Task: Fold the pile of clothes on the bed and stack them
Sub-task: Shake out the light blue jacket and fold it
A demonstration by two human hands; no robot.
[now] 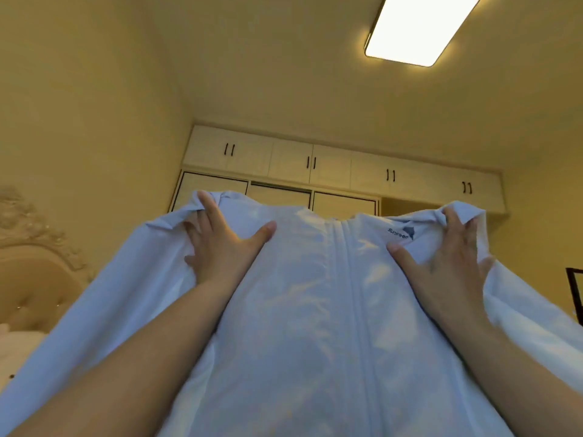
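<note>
Below cream wardrobe cabinets (331, 165) at 12 o'clock, a pale blue zip-front jacket (303, 310) is held aloft, its shoulders gripped by curled fingers of the left hand (220, 244) and right hand (441, 247).

One head-worn wide-angle view, tilted upward past a close pale blue garment (299, 294) toward the wardrobe (331, 171), the ceiling light (419, 26) and the headboard (34, 263) at left

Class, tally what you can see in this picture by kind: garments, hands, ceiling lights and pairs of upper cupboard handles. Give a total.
Light blue jacket: 1
Hands: 2, left hand, right hand
Ceiling light: 1
Pairs of upper cupboard handles: 4
Total: 8
</note>
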